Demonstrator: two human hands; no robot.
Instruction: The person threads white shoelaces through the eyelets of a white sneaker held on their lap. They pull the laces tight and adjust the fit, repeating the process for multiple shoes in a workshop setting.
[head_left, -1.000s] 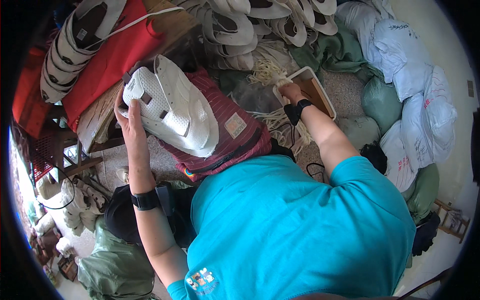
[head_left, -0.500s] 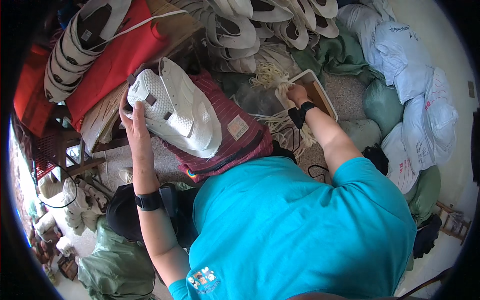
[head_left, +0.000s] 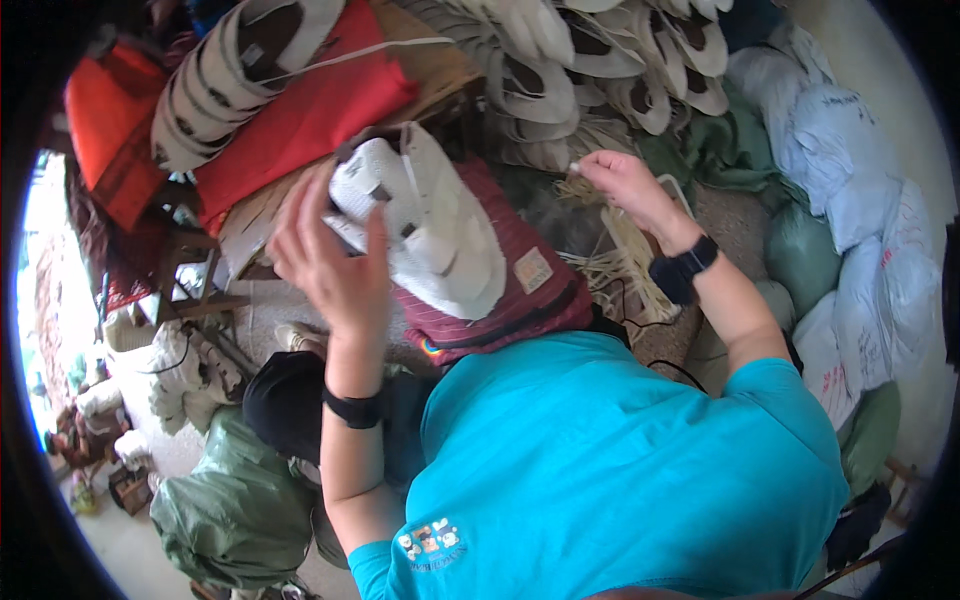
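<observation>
A white mesh shoe upper (head_left: 455,235) lies across the maroon striped cloth (head_left: 535,290) on my lap. My left hand (head_left: 335,255) is beside its left edge, fingers spread and slightly blurred, with nothing in the grasp. To the right, my right hand (head_left: 630,190) is raised over the white box, thumb and forefinger pinched on a small white tip that looks like the end of a shoelace. How far that lace runs is not visible. Below this hand hangs a bundle of off-white shoelaces (head_left: 640,265), partly over the box (head_left: 680,190).
A wooden bench (head_left: 250,235) with red cloth (head_left: 310,125) and a stack of nested shoe uppers (head_left: 215,100) stands at the upper left. More uppers (head_left: 540,95) are piled at the back. White sacks (head_left: 840,140) line the right; a green sack (head_left: 235,500) sits lower left.
My left hand has let go of the shoe upper and opened beside it. My right hand has lifted away from the lace bundle with a small white tip pinched. The view has shifted.
</observation>
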